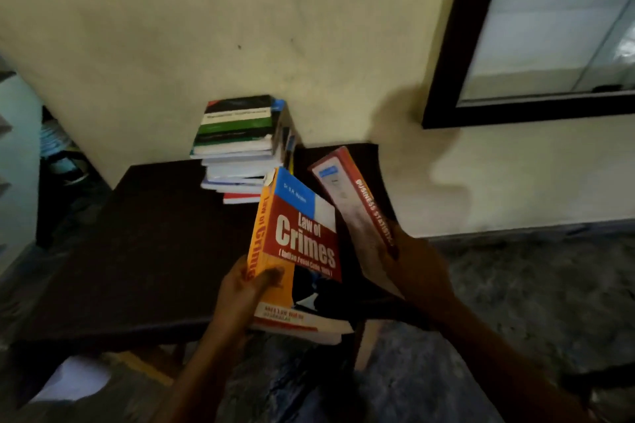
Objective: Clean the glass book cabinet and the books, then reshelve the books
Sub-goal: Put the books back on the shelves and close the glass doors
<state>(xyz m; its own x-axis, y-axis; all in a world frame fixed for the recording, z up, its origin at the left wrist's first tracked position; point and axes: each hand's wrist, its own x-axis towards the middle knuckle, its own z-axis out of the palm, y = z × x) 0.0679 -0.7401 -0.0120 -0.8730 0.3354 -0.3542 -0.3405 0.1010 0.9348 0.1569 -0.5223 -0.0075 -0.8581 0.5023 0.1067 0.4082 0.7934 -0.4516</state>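
Note:
My left hand (245,288) grips a thick orange and red book titled "Law of Crimes" (302,244) by its spine, holding it tilted above the dark table (137,244). A red book (354,206) with "Business Statistics" on its spine is held at its lower end by my right hand (415,268), leaning up and to the left. A stack of several books (244,148) lies on the table against the wall. The glass book cabinet (549,34), with a dark frame, hangs on the wall at the upper right; its visible shelf looks bare.
A cream wall (240,27) runs behind the table. Grey mottled floor (515,302) lies to the right and below. At the left edge stands a pale shelf or cabinet side (13,165). Something white (75,378) lies under the table's front left.

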